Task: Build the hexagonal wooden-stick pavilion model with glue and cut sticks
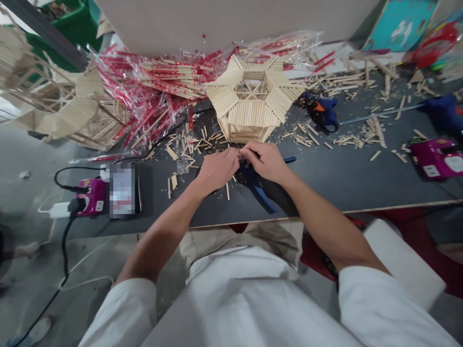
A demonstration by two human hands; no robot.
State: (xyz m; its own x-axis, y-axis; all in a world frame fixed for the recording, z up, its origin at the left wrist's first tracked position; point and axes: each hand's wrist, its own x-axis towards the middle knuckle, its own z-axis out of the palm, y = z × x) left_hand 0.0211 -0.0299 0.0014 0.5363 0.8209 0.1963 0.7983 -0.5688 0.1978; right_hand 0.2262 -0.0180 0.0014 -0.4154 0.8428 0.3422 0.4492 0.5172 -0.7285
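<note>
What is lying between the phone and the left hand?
In the head view, short wooden sticks and a clear plastic piece lie between phone and left hand.

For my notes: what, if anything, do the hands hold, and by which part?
It cannot be told: the left hand and right hand meet, hiding anything small between them.

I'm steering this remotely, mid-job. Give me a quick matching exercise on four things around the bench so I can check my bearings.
Column one
1. pliers
2. phone
3. panel
4. middle stick model

Column two
A. turquoise, at the back right
B. pale and star-shaped, just beyond the two hands
C. blue-handled, partly covered by the right hand
D. beside the purple power block on the left

Right pairs: 1-C, 2-D, 3-A, 4-B
</note>
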